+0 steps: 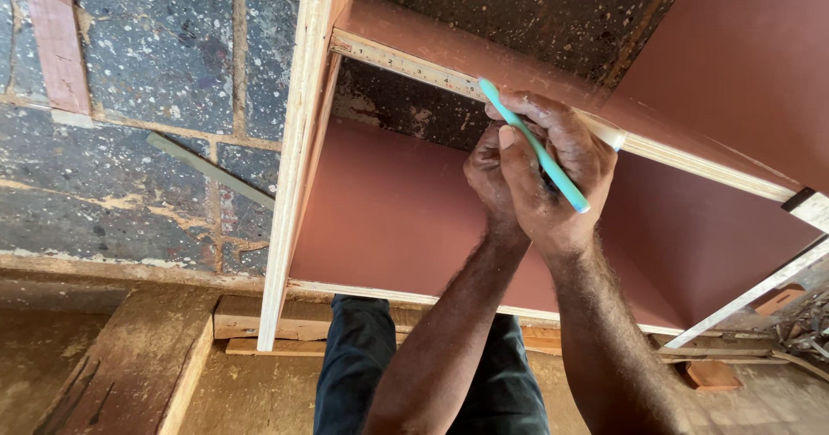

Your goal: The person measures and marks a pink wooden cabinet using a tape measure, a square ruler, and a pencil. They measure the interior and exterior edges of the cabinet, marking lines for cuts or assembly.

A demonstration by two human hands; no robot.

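My right hand [557, 171] grips a turquoise pen [535, 146], its tip resting on the front edge of a shelf board [414, 42]. A measuring tape [406, 65] lies stretched along that edge. My left hand [485, 176] sits just behind the right one, fingers curled against the tape and the board edge. The shelf belongs to a reddish-brown plywood cabinet [389, 210] with pale raw edges. Both forearms reach up from the bottom of the view.
The cabinet's upright side panel [298, 141] stands to the left. A paint-spattered block wall [147, 98] rises behind. Wooden planks [129, 366] and scraps [712, 373] lie on the dusty floor, near my dark trousers [350, 366].
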